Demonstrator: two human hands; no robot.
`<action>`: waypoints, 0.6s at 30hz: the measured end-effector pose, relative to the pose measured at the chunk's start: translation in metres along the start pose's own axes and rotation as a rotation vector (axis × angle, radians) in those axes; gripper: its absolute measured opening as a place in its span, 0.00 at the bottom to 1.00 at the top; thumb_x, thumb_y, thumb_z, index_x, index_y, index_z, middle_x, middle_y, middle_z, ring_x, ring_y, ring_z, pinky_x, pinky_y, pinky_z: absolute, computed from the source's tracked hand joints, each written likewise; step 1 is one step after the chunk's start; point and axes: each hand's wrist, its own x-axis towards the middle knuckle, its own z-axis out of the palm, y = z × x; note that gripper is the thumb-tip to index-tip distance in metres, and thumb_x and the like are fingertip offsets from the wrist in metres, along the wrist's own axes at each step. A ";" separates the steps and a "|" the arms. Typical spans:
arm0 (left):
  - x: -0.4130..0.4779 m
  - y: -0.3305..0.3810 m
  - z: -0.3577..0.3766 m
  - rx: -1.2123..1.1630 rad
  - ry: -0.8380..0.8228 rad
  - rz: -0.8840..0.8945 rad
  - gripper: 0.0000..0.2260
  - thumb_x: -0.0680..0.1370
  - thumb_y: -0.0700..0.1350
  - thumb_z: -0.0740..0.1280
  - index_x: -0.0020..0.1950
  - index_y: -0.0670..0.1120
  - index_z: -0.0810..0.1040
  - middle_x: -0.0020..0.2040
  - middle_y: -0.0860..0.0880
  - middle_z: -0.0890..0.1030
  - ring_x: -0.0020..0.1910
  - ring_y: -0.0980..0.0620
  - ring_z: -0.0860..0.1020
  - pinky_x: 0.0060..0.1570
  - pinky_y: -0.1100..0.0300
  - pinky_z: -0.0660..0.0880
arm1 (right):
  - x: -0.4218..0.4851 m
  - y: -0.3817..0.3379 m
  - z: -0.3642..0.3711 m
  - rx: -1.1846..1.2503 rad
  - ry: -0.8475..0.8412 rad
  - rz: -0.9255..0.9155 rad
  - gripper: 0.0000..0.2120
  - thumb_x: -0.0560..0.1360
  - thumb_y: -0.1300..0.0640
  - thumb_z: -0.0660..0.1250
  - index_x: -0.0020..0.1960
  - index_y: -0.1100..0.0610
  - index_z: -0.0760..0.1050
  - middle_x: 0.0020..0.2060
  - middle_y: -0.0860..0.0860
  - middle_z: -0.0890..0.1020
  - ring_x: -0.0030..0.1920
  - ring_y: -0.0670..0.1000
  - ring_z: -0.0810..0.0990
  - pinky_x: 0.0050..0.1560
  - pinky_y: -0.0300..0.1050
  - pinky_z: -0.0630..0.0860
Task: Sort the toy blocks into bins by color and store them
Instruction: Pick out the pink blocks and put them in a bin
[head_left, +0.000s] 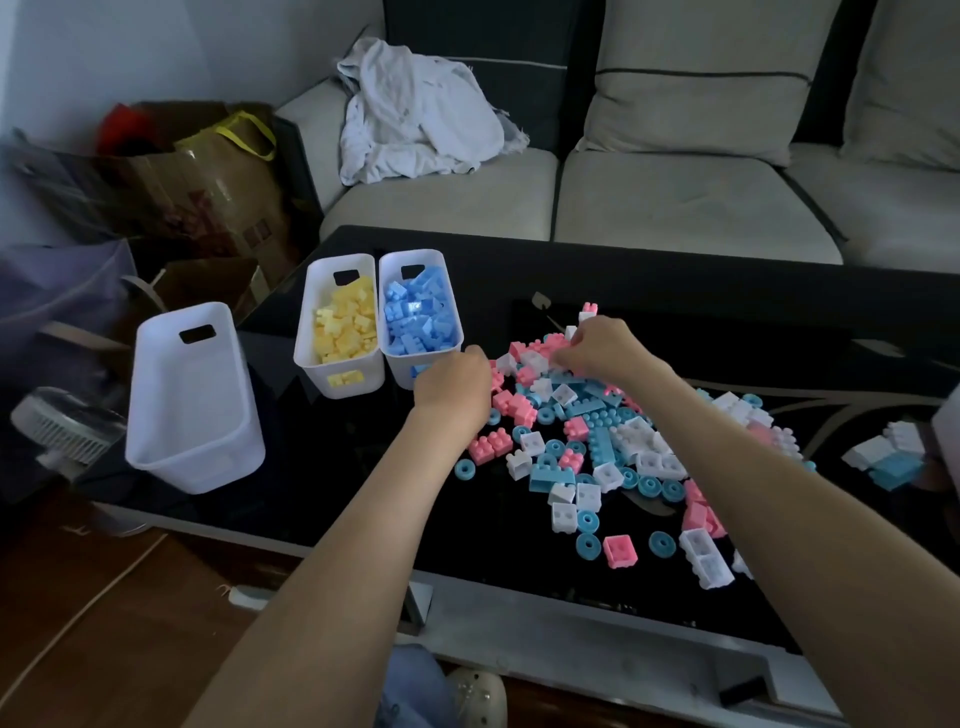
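Right hand atop block pile

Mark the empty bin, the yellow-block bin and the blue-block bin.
empty bin (192, 405): head view, bare inside.
yellow-block bin (310, 306): head view, left wall.
blue-block bin (434, 261): head view, far wall.

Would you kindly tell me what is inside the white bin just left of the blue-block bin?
Yellow toy blocks, heaped in the white bin. Its floor and any blocks beneath are hidden by the heap.
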 end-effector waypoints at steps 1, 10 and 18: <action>0.000 0.001 -0.001 -0.012 0.009 -0.012 0.08 0.78 0.36 0.61 0.57 0.40 0.69 0.53 0.41 0.77 0.50 0.44 0.78 0.37 0.56 0.69 | 0.000 -0.001 0.003 -0.032 -0.009 0.014 0.10 0.77 0.55 0.63 0.41 0.61 0.73 0.31 0.52 0.73 0.28 0.48 0.69 0.31 0.39 0.69; 0.003 0.031 -0.014 -0.022 0.025 -0.046 0.18 0.74 0.37 0.66 0.63 0.38 0.67 0.60 0.40 0.70 0.58 0.43 0.74 0.45 0.56 0.71 | -0.027 0.011 -0.009 0.270 0.173 -0.066 0.09 0.74 0.54 0.64 0.48 0.60 0.77 0.35 0.51 0.78 0.32 0.46 0.73 0.31 0.36 0.70; -0.005 0.102 -0.021 -0.361 0.030 0.122 0.11 0.78 0.39 0.62 0.59 0.39 0.71 0.52 0.43 0.75 0.51 0.43 0.76 0.42 0.55 0.71 | -0.082 0.064 -0.056 0.635 0.253 0.049 0.07 0.76 0.51 0.66 0.51 0.53 0.77 0.40 0.48 0.81 0.36 0.45 0.77 0.35 0.38 0.71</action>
